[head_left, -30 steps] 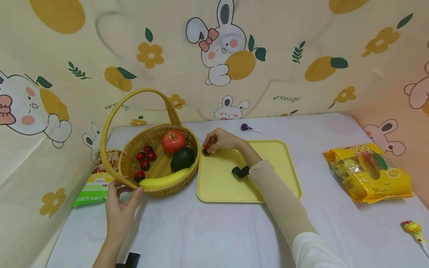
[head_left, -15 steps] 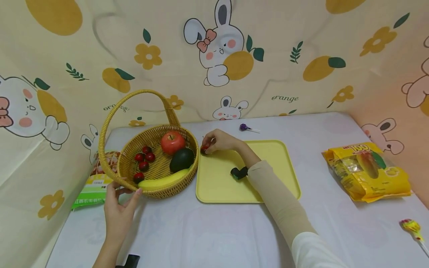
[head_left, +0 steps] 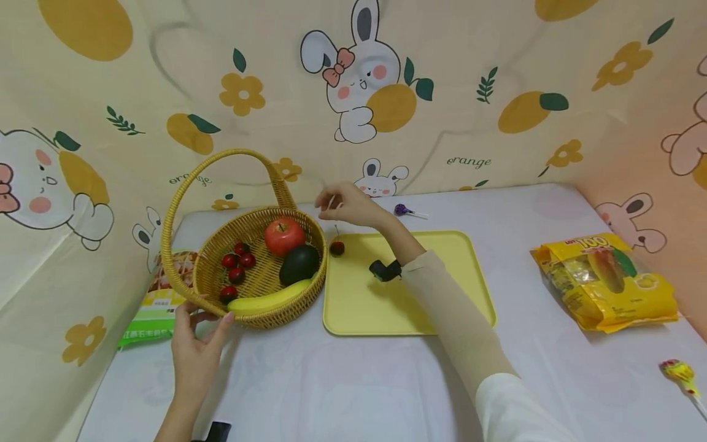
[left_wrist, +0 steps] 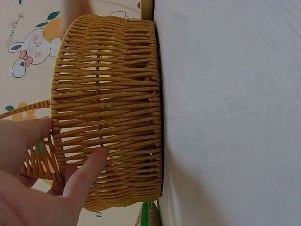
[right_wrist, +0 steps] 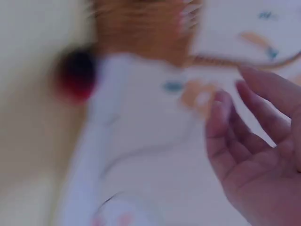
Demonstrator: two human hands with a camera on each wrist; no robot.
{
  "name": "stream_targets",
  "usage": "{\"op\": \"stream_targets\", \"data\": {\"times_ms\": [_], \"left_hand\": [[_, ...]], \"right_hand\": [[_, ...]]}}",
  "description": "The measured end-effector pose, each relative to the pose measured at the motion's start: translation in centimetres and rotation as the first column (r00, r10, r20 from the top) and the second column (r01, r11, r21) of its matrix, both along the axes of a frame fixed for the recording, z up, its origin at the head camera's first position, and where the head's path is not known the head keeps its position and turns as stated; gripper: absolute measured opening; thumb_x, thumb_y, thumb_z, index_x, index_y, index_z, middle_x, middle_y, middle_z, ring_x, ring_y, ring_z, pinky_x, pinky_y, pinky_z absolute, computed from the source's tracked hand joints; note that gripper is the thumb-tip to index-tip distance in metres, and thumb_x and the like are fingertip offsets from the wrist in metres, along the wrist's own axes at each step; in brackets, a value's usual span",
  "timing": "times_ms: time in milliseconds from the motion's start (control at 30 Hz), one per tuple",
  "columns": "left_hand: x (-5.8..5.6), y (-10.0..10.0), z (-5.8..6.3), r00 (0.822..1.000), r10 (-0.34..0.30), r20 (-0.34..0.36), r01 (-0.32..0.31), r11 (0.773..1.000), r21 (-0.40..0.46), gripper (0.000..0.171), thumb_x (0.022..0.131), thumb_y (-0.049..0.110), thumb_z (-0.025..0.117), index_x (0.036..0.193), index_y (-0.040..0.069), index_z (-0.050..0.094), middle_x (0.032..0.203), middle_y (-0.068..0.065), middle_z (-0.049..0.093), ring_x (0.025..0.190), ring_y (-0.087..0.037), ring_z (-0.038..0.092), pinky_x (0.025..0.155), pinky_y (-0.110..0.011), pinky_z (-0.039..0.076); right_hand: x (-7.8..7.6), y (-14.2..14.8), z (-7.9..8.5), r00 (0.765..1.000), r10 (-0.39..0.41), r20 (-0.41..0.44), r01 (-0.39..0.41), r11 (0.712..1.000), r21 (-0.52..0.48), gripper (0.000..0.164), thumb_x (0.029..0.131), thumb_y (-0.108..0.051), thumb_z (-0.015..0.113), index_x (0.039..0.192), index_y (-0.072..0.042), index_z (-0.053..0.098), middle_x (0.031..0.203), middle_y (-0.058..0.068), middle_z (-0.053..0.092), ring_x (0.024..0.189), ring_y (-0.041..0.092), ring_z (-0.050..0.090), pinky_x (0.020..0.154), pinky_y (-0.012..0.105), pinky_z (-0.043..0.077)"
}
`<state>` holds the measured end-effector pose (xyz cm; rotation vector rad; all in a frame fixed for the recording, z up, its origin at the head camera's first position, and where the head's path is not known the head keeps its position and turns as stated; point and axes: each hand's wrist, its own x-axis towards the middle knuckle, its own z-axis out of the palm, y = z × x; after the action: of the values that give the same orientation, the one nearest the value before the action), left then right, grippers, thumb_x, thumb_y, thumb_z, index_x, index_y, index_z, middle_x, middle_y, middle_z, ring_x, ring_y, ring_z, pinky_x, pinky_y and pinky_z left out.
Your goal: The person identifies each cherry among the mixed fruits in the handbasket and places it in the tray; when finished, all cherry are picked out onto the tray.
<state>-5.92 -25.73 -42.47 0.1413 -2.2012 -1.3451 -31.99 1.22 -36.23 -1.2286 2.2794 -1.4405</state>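
In the head view, my left hand (head_left: pixel 197 350) grips the rim of a yellow wicker basket (head_left: pixel 282 316) near the foot of its handle. Its thumb and fingers lie on either side of the rim in the left wrist view. Inside the basket are a red apple (head_left: pixel 284 237), a dark avocado (head_left: pixel 300 265), a banana (head_left: pixel 270 299) and several cherries (head_left: pixel 247 259). A single stemmed cherry (head_left: pixel 337 248) sits in the far left corner of a yellow tray (head_left: pixel 364 313). Above it hovers my right hand (head_left: pixel 353 205), fingers loosely bent and holding nothing; the right wrist view is blurred.
Behind the tray lies a purple lollipop (head_left: pixel 409 210). A yellow candy bag (head_left: pixel 607 282) is at the right, with a yellow lollipop (head_left: pixel 680 376) nearer the front. A green food bag (head_left: pixel 151 313) lies left of the basket. A printed cloth stands behind.
My right hand has let go of the cherry and risen up and away from it. The cherry stays in the tray corner. My left hand keeps its grip on the basket.
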Motion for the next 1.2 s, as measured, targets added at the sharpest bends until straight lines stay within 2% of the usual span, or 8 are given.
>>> {"op": "stream_targets", "data": {"times_ms": [100, 167, 300, 467, 600, 833, 1033, 1200], "left_hand": [[0.0, -0.1, -0.1, 1.0, 0.005, 0.002, -0.005, 1.0, -0.012, 0.051, 0.087, -0.008, 0.072, 0.13, -0.006, 0.045, 0.121, -0.005, 0.051, 0.1, -0.01, 0.053, 0.066, -0.006, 0.052], [0.0, -0.1, -0.2, 1.0, 0.007, 0.0, -0.007, 1.0, -0.018, 0.052, 0.086, -0.008, 0.073, 0.13, -0.005, 0.046, 0.121, -0.005, 0.051, 0.1, -0.01, 0.053, 0.065, -0.006, 0.052], [-0.1, -0.3, -0.2, 1.0, 0.011, -0.001, -0.011, 1.0, -0.025, 0.051, 0.086, -0.008, 0.073, 0.129, -0.006, 0.046, 0.12, -0.005, 0.052, 0.099, -0.01, 0.053, 0.064, -0.006, 0.052], [-0.3, -0.5, -0.6, 1.0, 0.022, -0.009, -0.022, 1.0, -0.023, 0.052, 0.084, -0.012, 0.073, 0.128, -0.008, 0.047, 0.118, -0.008, 0.051, 0.097, -0.009, 0.054, 0.063, -0.006, 0.051], [-0.4, -0.6, -0.8, 0.999, 0.008, -0.035, -0.009, 0.999, -0.033, 0.052, 0.082, -0.016, 0.072, 0.127, -0.011, 0.047, 0.117, -0.012, 0.052, 0.096, -0.009, 0.054, 0.063, -0.006, 0.051], [-0.1, -0.3, -0.2, 0.999, -0.006, -0.034, 0.005, 1.0, -0.03, 0.049, 0.084, -0.012, 0.072, 0.126, -0.01, 0.047, 0.118, -0.013, 0.053, 0.097, -0.01, 0.054, 0.065, -0.007, 0.052], [-0.1, -0.2, -0.2, 0.999, -0.014, -0.043, 0.013, 1.0, -0.015, 0.049, 0.084, -0.011, 0.073, 0.126, -0.01, 0.047, 0.118, -0.013, 0.052, 0.096, -0.009, 0.055, 0.065, -0.007, 0.053], [-0.1, -0.1, -0.2, 0.999, -0.008, -0.035, 0.009, 1.0, 0.013, 0.049, 0.084, -0.013, 0.072, 0.126, -0.01, 0.046, 0.118, -0.01, 0.05, 0.096, -0.01, 0.055, 0.065, -0.008, 0.054]], "right_hand": [[1.2, -3.3, 2.9, 0.997, 0.066, -0.045, -0.068, 0.997, -0.047, 0.014, 0.09, -0.003, 0.072, 0.103, 0.002, 0.068, 0.095, 0.011, 0.066, 0.085, 0.022, 0.065, 0.08, 0.033, 0.057], [2.0, -5.9, 4.3, 0.989, 0.137, -0.055, -0.139, 0.99, -0.024, 0.015, 0.091, -0.005, 0.072, 0.104, 0.002, 0.068, 0.099, 0.011, 0.066, 0.088, 0.019, 0.065, 0.083, 0.029, 0.056], [3.2, -11.1, 5.1, 0.958, 0.286, -0.027, -0.284, 0.957, 0.062, 0.02, 0.093, -0.008, 0.071, 0.109, 0.002, 0.069, 0.105, 0.011, 0.068, 0.094, 0.015, 0.064, 0.087, 0.02, 0.053], [3.9, -16.0, 3.4, 0.915, 0.396, 0.079, -0.403, 0.901, 0.159, 0.025, 0.095, -0.009, 0.069, 0.115, 0.006, 0.067, 0.11, 0.01, 0.067, 0.098, 0.015, 0.063, 0.086, 0.018, 0.052], [4.2, -17.9, 1.7, 0.906, 0.399, 0.139, -0.421, 0.88, 0.22, 0.025, 0.095, -0.01, 0.068, 0.115, 0.005, 0.068, 0.109, 0.009, 0.068, 0.098, 0.014, 0.064, 0.083, 0.019, 0.053], [4.4, -18.8, 0.3, 0.897, 0.386, 0.214, -0.434, 0.86, 0.27, 0.026, 0.095, -0.011, 0.069, 0.117, 0.003, 0.067, 0.104, 0.007, 0.069, 0.087, 0.019, 0.064, 0.076, 0.034, 0.056], [4.8, -18.8, 0.2, 0.85, 0.399, 0.344, -0.509, 0.791, 0.34, 0.033, 0.095, -0.012, 0.068, 0.127, -0.001, 0.064, 0.105, 0.004, 0.069, 0.091, 0.024, 0.064, 0.082, 0.039, 0.057], [5.0, -18.8, 0.0, 0.808, 0.405, 0.428, -0.557, 0.761, 0.333, 0.037, 0.095, -0.003, 0.062, 0.132, 0.001, 0.06, 0.111, 0.01, 0.067, 0.086, 0.015, 0.062, 0.088, 0.041, 0.056]]}}
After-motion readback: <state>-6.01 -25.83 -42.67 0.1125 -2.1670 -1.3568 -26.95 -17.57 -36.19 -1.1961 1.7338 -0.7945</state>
